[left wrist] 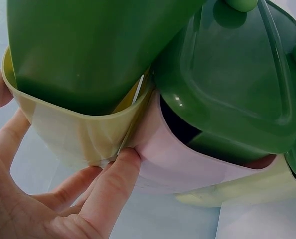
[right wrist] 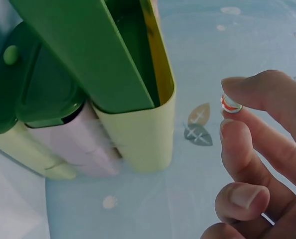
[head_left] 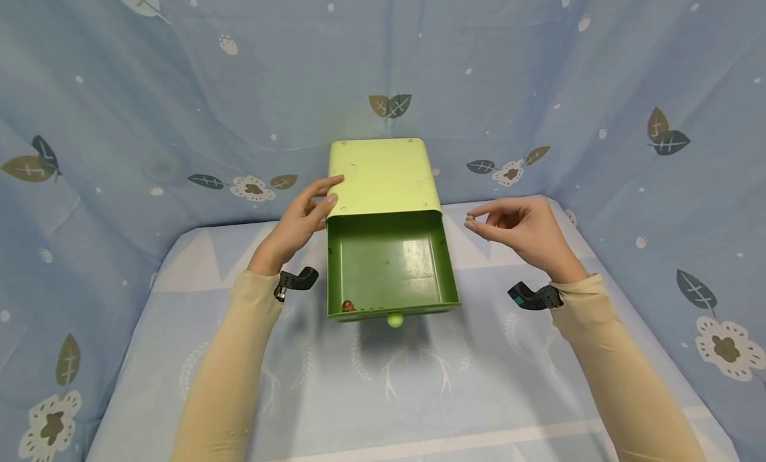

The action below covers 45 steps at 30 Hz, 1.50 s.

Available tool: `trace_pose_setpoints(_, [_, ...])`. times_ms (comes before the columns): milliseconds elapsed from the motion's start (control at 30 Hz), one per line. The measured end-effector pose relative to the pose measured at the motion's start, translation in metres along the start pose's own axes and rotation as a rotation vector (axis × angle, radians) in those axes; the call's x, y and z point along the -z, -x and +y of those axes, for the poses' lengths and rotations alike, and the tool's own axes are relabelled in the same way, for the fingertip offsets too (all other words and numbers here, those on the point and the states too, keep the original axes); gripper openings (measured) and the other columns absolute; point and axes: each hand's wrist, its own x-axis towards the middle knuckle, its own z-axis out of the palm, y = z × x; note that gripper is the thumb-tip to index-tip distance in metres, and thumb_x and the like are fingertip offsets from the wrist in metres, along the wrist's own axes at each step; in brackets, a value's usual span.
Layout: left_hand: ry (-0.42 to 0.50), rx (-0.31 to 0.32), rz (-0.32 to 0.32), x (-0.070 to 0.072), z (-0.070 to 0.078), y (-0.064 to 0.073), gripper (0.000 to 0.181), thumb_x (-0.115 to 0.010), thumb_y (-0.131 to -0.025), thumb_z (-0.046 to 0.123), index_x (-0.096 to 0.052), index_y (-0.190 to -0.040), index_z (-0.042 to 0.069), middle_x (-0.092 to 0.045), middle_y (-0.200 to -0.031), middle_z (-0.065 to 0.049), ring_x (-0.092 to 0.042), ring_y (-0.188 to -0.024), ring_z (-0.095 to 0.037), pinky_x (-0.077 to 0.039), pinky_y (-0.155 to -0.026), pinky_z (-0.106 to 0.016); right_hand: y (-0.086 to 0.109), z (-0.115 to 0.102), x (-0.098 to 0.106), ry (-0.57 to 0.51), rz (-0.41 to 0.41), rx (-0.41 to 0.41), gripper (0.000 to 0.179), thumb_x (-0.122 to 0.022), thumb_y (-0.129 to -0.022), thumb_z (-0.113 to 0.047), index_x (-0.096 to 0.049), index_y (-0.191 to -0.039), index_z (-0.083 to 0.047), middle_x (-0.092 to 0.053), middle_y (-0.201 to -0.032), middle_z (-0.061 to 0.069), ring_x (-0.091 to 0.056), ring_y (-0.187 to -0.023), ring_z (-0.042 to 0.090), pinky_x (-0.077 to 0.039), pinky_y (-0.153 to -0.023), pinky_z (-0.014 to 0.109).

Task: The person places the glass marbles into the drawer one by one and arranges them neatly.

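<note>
A small drawer cabinet [head_left: 383, 176] with a yellow-green top stands in front of me, its green top drawer [head_left: 383, 262] pulled out. Small red and dark pieces [head_left: 348, 306] lie in the drawer's front left corner. My left hand [head_left: 298, 221] rests with spread fingers against the cabinet's left side and top edge; in the left wrist view, one fingertip [left wrist: 128, 157] is at the pink tier below. To the right of the cabinet, my right hand [head_left: 519, 231] pinches a tiny round bead-like piece [right wrist: 230, 103], white with an orange-red band, between thumb and fingertips.
Below the open drawer, the pink tier [right wrist: 83, 142] and a lower yellow-green tier [right wrist: 33, 149] have dark green drawer fronts with round knobs. A light green knob [head_left: 395, 320] sticks out from the top drawer. Patterned blue cloth [head_left: 269, 83] surrounds the covered table [head_left: 287, 395].
</note>
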Motion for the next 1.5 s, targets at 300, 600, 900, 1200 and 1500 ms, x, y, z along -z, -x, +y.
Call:
trace_pose_setpoints(300, [-0.012,0.002,0.001,0.001,0.0,0.002,0.05,-0.053,-0.116,0.047,-0.048,-0.166,0.039,-0.034,-0.162,-0.009,-0.049,-0.12,-0.03,-0.041,-0.117,-0.066,-0.007,-0.018,-0.004,-0.026,-0.089,0.018,0.016,-0.09,-0.096,-0.015,-0.088,-0.112,-0.017,-0.071,-0.079,0.009,-0.057,-0.059,0.022,-0.042,-0.054,0.029])
trace_pose_setpoints(600, [-0.013,0.007,-0.001,0.001,0.001,0.002,0.051,-0.053,-0.116,0.048,-0.047,-0.166,0.039,-0.033,-0.163,-0.009,-0.05,-0.122,-0.03,-0.042,-0.117,-0.066,-0.019,-0.031,-0.009,-0.01,-0.14,0.071,0.014,-0.09,-0.095,-0.017,-0.089,-0.108,-0.021,-0.071,-0.075,0.005,-0.053,-0.056,0.02,-0.04,-0.053,0.027])
trace_pose_setpoints(900, [-0.011,0.007,-0.002,0.0,0.002,0.002,0.051,-0.053,-0.116,0.047,-0.047,-0.166,0.038,-0.033,-0.163,-0.01,-0.05,-0.123,-0.031,-0.041,-0.117,-0.067,-0.032,-0.04,-0.016,-0.042,-0.267,0.142,0.014,-0.09,-0.095,-0.012,-0.089,-0.107,-0.019,-0.069,-0.073,0.003,-0.047,-0.055,0.021,-0.04,-0.052,0.03])
trace_pose_setpoints(1200, [-0.001,0.009,-0.006,0.001,0.0,0.0,0.05,-0.053,-0.117,0.044,-0.047,-0.166,0.037,-0.034,-0.162,-0.01,-0.048,-0.117,-0.03,-0.041,-0.116,-0.066,-0.043,-0.051,-0.026,-0.043,-0.322,0.186,0.012,-0.089,-0.095,-0.011,-0.089,-0.105,-0.017,-0.071,-0.075,0.002,-0.05,-0.058,0.022,-0.039,-0.054,0.028])
trace_pose_setpoints(1500, [-0.009,0.008,-0.007,0.0,0.001,0.0,0.05,-0.053,-0.117,0.045,-0.048,-0.166,0.038,-0.035,-0.162,-0.009,-0.049,-0.118,-0.03,-0.041,-0.118,-0.066,-0.055,-0.055,-0.037,-0.084,-0.375,0.238,0.012,-0.09,-0.094,-0.009,-0.089,-0.104,-0.017,-0.071,-0.073,0.002,-0.053,-0.059,0.021,-0.042,-0.056,0.028])
